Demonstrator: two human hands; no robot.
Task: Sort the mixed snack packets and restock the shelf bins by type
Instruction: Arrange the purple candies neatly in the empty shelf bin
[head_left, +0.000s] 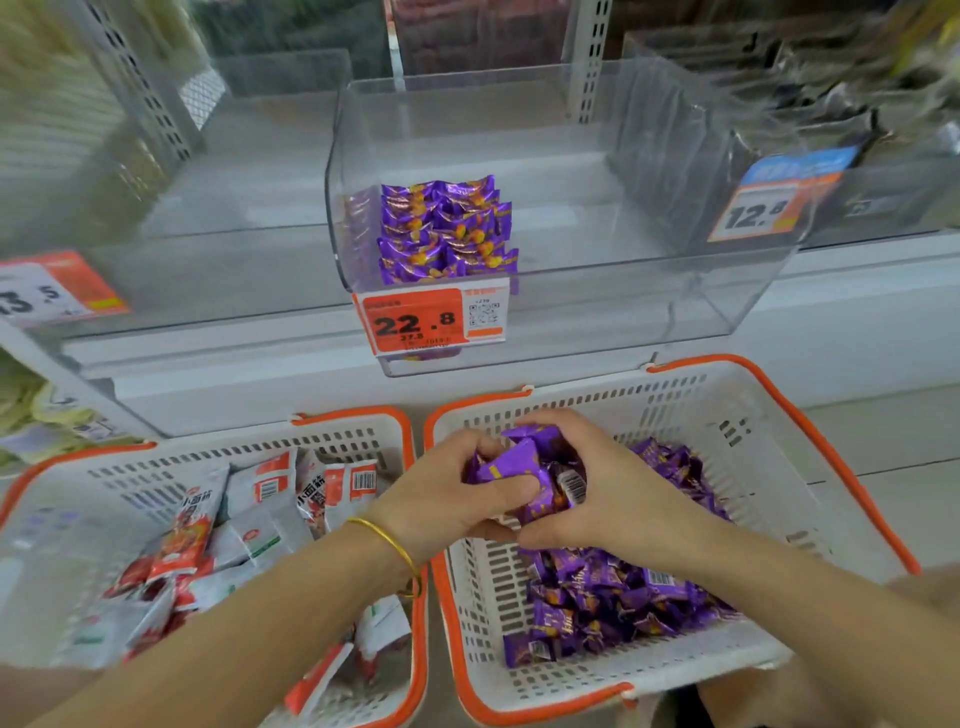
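My left hand (447, 499) and my right hand (597, 488) together grip a bunch of purple snack packets (524, 462) above the right white basket (769, 447). More purple packets (613, 592) lie loose in that basket. On the shelf above stands a clear bin (597, 270) with stacked purple packets (447, 228) along its left side and a 22.8 price tag (431, 319) on its front. The left white basket (119, 473) holds red-and-white packets (208, 525).
Both baskets have orange rims and sit side by side below the shelf. A clear bin (171, 208) stands at the left with a price tag (52, 291), and another bin (779, 156) with dark packets and a 12.8 tag (763, 208) stands at the right.
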